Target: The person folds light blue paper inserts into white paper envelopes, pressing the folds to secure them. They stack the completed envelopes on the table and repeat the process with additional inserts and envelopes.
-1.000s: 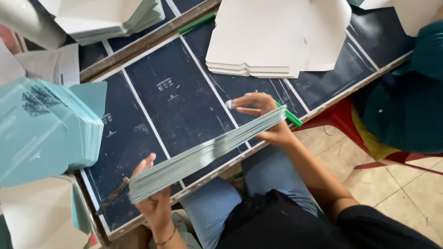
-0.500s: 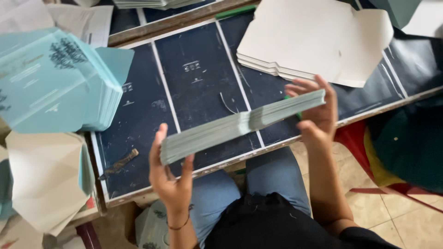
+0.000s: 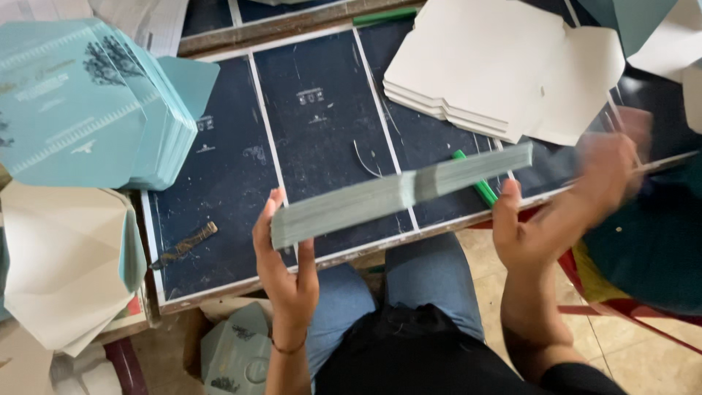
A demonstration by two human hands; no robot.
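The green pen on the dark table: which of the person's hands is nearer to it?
Right. The right hand has its thumb just beside the green pen, near its lower end. The left hand grips the far end of the card stack, well away from it.

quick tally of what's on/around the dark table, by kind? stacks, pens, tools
Teal printed card stacks: 1
White card stacks: 2
Grey-green card stack held edge-on between the left hand and right hand: 1
Green pens: 2
Small dark tool: 1
Total: 7
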